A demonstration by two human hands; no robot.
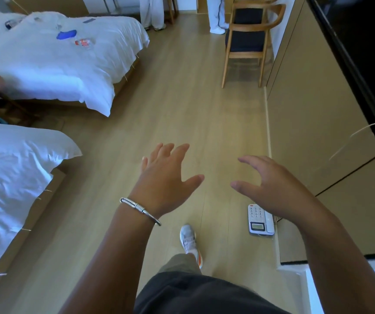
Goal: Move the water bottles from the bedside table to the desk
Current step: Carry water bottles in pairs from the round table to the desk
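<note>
Both hands, the left hand [166,177] and right hand [272,189], are spread wide and hold nothing. No water bottles show clearly here. I think they are light and slippery, best held around the middle.

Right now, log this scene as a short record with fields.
left hand: open, fingers spread, holds nothing
right hand: open, fingers loosely curved, holds nothing
water bottles: none clearly visible
beds: two, white bedding, on the left
telephone: on the floor beside the cabinet
chair: wooden, ahead on the right
</note>
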